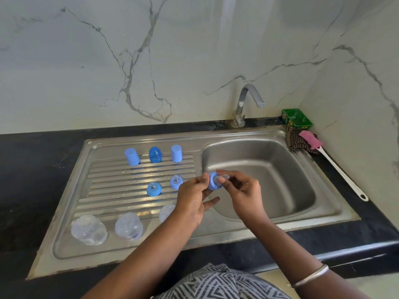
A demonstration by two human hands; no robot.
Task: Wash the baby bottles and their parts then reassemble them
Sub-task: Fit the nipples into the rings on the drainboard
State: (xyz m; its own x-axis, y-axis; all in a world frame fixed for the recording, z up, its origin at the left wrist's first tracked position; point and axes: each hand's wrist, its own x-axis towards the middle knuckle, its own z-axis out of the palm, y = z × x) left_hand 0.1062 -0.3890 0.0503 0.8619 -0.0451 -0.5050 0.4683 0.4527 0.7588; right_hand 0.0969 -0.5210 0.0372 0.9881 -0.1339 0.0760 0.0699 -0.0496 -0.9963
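Observation:
My left hand holds a blue collar ring over the left rim of the sink basin. My right hand pinches the clear teat that sticks out of that ring. On the draining board stand three blue caps in the back row. Two collar rings with teats sit in the middle. Three clear bottles stand upside down at the front, the third partly hidden by my left wrist.
The steel sink basin lies to the right, with the tap behind it, not running. A green box, a checked cloth and a pink-headed bottle brush lie on the black counter at right.

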